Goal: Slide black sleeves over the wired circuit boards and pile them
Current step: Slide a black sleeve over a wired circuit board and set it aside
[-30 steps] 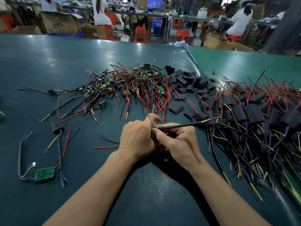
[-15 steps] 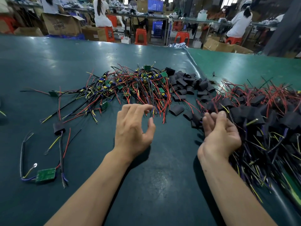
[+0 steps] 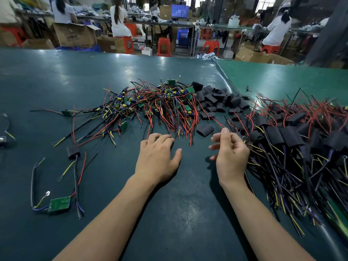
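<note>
Left hand lies flat, fingers spread, holding nothing; right hand loosely curled, empty; flat matte sleeves beside tangled wiry boards.

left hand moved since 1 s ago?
Yes. The left hand let go of the wire and reached forward, its fingers now at the near edge of the unsleeved board pile, empty.

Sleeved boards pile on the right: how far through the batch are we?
Done: a large pile of sleeved boards lies at the right. In hand: nothing; left hand reaches toward the bare wired boards, right hand hovers empty. Left: that tangled heap, the loose black sleeves, and a stray green board near left.
</note>
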### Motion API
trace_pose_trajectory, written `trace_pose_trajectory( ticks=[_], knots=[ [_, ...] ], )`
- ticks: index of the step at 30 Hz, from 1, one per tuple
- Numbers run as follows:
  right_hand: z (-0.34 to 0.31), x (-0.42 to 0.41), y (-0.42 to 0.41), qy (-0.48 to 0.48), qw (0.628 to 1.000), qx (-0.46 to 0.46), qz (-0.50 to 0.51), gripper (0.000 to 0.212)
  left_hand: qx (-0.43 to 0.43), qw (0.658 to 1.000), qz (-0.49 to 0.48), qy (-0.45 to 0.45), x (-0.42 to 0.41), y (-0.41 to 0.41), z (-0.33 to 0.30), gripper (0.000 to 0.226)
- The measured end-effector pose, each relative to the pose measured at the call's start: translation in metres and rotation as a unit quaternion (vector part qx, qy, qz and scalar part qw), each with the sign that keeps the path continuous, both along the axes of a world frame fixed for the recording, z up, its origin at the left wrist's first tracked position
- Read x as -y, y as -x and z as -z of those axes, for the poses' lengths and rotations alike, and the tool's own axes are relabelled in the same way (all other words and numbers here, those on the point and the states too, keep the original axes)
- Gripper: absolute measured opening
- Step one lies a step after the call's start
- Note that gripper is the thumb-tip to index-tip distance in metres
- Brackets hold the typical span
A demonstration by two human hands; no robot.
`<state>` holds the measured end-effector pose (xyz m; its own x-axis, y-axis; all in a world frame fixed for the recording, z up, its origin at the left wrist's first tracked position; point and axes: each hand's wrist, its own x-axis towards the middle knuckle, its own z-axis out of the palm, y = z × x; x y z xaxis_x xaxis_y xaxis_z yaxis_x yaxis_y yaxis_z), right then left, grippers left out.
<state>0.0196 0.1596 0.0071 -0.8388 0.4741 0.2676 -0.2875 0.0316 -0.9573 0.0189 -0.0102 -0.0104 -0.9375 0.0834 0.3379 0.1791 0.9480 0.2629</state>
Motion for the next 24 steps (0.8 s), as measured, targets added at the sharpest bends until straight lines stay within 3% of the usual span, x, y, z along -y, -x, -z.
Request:
trace_pose_trajectory(
  ticks=[4,8,10,12,15,18,20,24],
  knots=[
    [0.005,-0.001,0.001,-0.029,0.999,-0.001,-0.024,0.043,-0.007,1.0,0.009,-0.012,0.0,-0.001,-0.001,0.051],
    [0.008,-0.003,0.005,-0.016,0.999,0.024,-0.028,0.044,0.019,0.999,0.025,0.041,-0.002,-0.002,-0.001,0.055],
    [0.009,-0.005,0.006,-0.011,0.999,0.027,-0.023,0.043,0.038,0.999,0.027,0.016,-0.002,0.002,-0.002,0.055],
    [0.011,-0.006,0.008,-0.019,0.999,0.027,-0.021,0.043,0.065,0.989,0.007,-0.13,0.003,0.013,-0.009,0.046],
    [0.013,-0.007,0.008,-0.047,0.999,0.017,-0.021,0.042,0.066,0.91,-0.063,-0.403,0.011,0.042,-0.028,0.014],
    [0.015,-0.008,0.008,-0.05,0.998,0.013,-0.022,0.043,0.113,0.861,-0.116,-0.483,0.013,0.072,-0.042,0.033],
    [0.015,-0.009,0.009,-0.045,0.999,0.017,-0.025,0.042,0.155,0.878,-0.111,-0.438,0.007,0.087,-0.047,0.047],
    [0.016,-0.008,0.011,-0.04,0.999,0.018,-0.03,0.042,0.16,0.955,-0.155,-0.195,-0.004,0.098,-0.05,0.066]
  ],
)
